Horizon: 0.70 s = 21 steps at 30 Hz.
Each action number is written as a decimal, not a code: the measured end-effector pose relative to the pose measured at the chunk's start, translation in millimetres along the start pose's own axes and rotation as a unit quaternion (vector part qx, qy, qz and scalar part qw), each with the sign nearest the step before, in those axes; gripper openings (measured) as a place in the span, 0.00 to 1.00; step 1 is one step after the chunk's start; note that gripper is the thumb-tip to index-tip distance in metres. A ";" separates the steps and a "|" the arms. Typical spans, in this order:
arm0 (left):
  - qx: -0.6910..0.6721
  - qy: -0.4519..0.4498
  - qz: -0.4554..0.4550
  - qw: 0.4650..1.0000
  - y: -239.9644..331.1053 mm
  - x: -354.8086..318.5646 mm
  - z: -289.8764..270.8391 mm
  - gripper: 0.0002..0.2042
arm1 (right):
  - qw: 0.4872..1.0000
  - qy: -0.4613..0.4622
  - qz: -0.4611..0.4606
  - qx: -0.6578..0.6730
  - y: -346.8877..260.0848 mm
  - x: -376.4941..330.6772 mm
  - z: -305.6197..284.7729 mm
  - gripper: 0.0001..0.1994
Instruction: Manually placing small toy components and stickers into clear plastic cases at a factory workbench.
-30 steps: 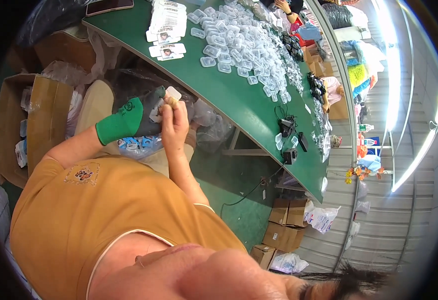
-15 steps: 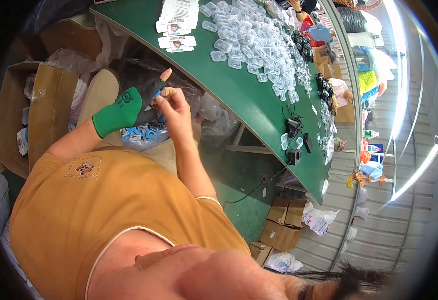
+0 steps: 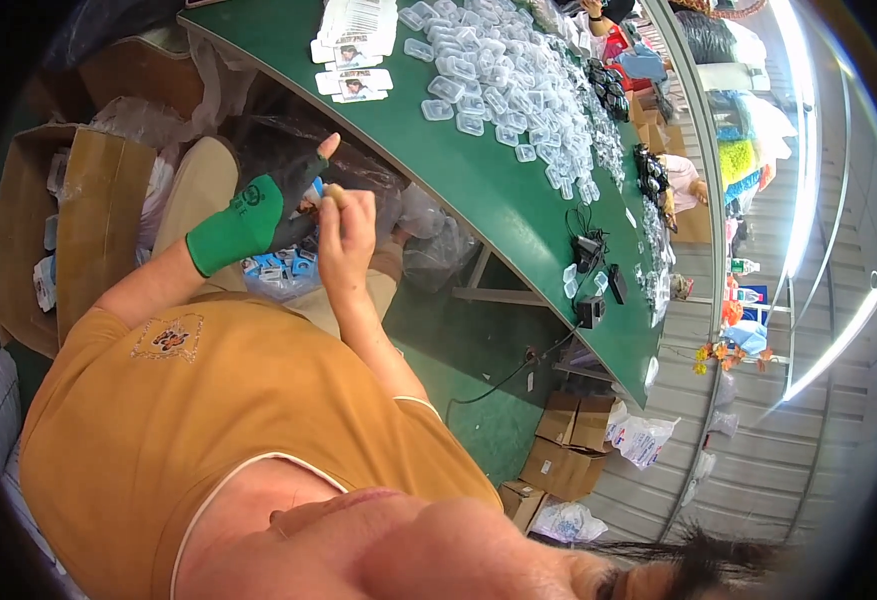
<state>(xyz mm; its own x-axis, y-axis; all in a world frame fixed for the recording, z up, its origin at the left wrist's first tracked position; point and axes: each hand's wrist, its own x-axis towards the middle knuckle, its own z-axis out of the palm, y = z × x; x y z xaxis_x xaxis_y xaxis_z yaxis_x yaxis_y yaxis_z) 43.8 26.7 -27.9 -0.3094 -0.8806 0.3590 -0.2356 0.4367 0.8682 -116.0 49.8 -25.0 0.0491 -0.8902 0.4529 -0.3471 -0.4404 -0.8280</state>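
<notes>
Your left hand, in a green and dark fingerless glove, and your bare right hand meet in front of your chest, below the near edge of the green table. Between them you hold a small tan piece; the right fingers are pinched on it from the right side, and the left hand touches it from the left with the thumb pointing up. If the left hand really grips it, I cannot tell. The piece is too small to show its long axis. It lies just at the fingertips of both hands, a little nearer to the right one.

The pile of clear plastic shells and the printed cards lie well apart, up and to the right of your hands on the table. The blue and white small packs sit in your lap, just under the left wrist.

Compared with half a second ago, the hands are at almost the same place, the left thumb is again raised. One second ago the right hand held a pale piece higher, and now it is lower and close to the glove.
</notes>
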 end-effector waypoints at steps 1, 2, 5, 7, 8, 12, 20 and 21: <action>0.000 0.000 0.001 1.000 -0.3 -0.7 -0.2 0.46 | 0.996 -0.009 -0.069 -0.060 -3.4 -2.4 -1.2 0.07; 0.006 0.006 -0.012 1.000 -1.5 -1.9 -0.5 0.46 | 0.993 -0.025 -0.068 -0.098 -4.3 -3.8 -2.4 0.10; 0.024 0.008 0.013 1.000 -4.7 -2.6 -0.1 0.47 | 0.968 -0.048 -0.145 -0.198 -10.8 5.6 -13.9 0.11; 0.036 0.003 0.052 0.998 -2.2 -0.5 -0.3 0.47 | 0.971 -0.052 -0.130 -0.195 -12.2 9.5 -17.1 0.13; 0.018 -0.011 0.045 0.999 2.4 1.3 -1.5 0.45 | 0.969 -0.043 -0.142 -0.197 -9.1 8.4 -17.1 0.13; -0.016 -0.057 0.018 0.998 5.4 1.9 -8.5 0.43 | 0.951 -0.055 -0.190 -0.238 -16.7 6.9 -19.8 0.15; 0.015 -0.028 0.032 0.999 26.9 6.8 -12.4 0.49 | 0.995 -0.066 0.016 0.075 -5.8 11.0 -26.2 0.12; 0.017 -0.028 0.032 0.999 26.0 7.7 -12.1 0.49 | 0.977 -0.037 0.086 0.193 -2.3 7.5 -22.1 0.10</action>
<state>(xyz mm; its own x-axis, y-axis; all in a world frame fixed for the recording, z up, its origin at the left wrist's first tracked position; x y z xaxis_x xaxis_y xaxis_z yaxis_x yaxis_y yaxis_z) 46.5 29.0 1.5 -0.3758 -0.8392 0.3931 -0.2447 0.4990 0.8314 -135.5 46.7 -12.4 0.0925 -0.9549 0.2822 0.0220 -0.2814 -0.9593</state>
